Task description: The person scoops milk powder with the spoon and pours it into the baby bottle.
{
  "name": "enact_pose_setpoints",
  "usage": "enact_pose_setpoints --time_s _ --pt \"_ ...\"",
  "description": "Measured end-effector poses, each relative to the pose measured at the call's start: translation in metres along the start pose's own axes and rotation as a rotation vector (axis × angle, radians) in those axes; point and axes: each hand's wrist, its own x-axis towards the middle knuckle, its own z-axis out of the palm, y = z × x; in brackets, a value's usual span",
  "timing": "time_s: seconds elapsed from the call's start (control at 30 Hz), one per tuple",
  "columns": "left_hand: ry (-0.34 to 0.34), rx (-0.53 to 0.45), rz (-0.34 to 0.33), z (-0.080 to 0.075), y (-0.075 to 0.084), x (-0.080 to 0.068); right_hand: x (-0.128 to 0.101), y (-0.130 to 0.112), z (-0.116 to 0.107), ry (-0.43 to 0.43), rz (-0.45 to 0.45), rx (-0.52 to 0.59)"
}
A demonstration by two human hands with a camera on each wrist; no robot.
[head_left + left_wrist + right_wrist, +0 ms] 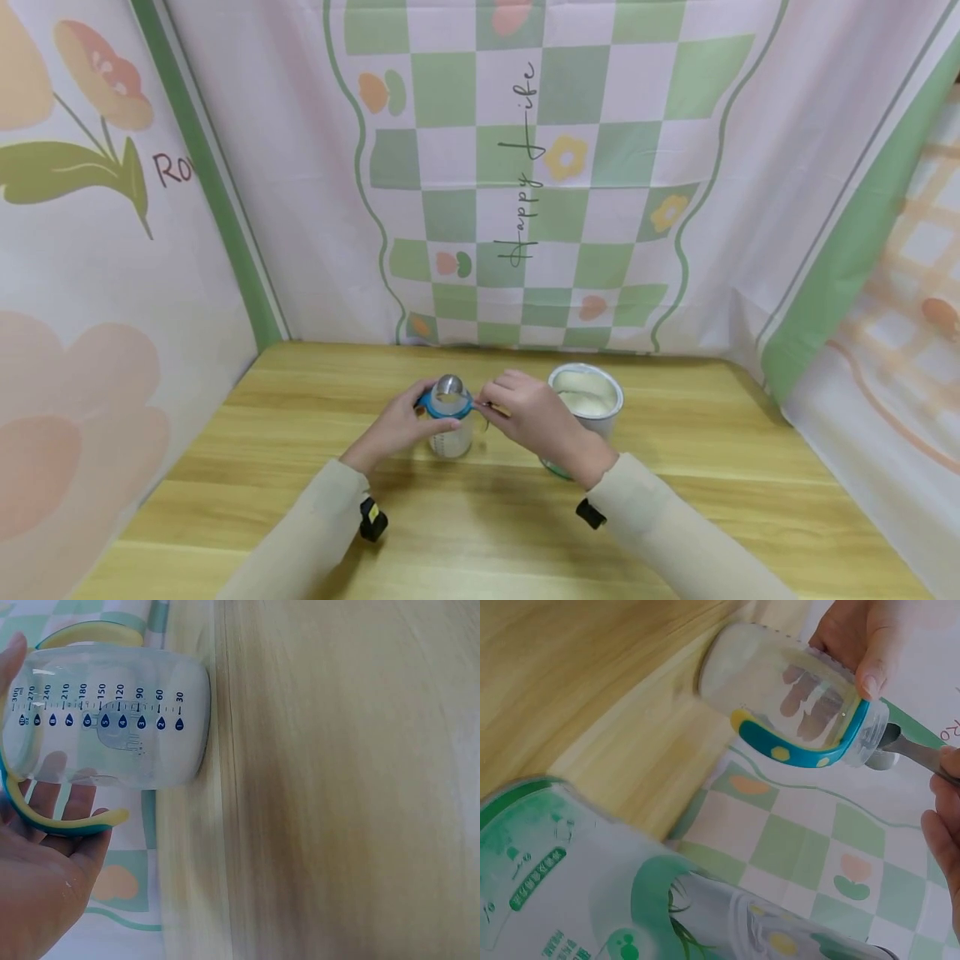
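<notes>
A clear baby bottle (451, 440) with blue-and-yellow side handles stands upright and uncapped on the table. My left hand (400, 425) grips it near the neck, thumb in front and fingers behind; in the left wrist view those fingers show through the bottle wall (112, 757), below a printed measuring scale. My right hand (536, 417) pinches the handle of a metal spoon (922, 755). The spoon's bowl is tilted at the bottle's open mouth, as the right wrist view shows. Whitish contents show low in the bottle.
An open can (606, 423) of pale powder stands just right of the bottle, partly behind my right wrist. Its green-and-white printed side (592, 877) fills the lower left of the right wrist view. A patterned curtain (555, 208) hangs behind the wooden table (465, 533).
</notes>
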Motion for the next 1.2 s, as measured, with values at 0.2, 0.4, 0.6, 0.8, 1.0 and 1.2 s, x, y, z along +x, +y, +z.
enact_pose_setpoints --time_s 0.2,0.4,0.6,0.8,1.0,1.2 --pt "-0.009 -0.010 0.009 0.000 -0.001 0.000 -0.002 0.000 0.001 -0.002 -0.035 -0.001" --pt "-0.008 -0.004 0.007 0.000 -0.001 0.000 -0.001 0.000 0.001 0.016 -0.026 -0.010" --pt "-0.005 0.007 -0.009 0.000 -0.001 0.001 0.002 0.001 -0.008 0.062 0.161 0.082" --pt "0.003 0.014 -0.011 0.000 -0.001 0.002 0.002 0.005 -0.025 0.103 0.476 0.278" --pt "-0.002 0.052 0.034 0.000 -0.002 0.002 0.002 0.007 -0.044 0.080 0.759 0.418" --pt "-0.015 0.082 0.072 -0.002 0.000 0.004 0.000 0.012 -0.061 0.055 0.883 0.496"
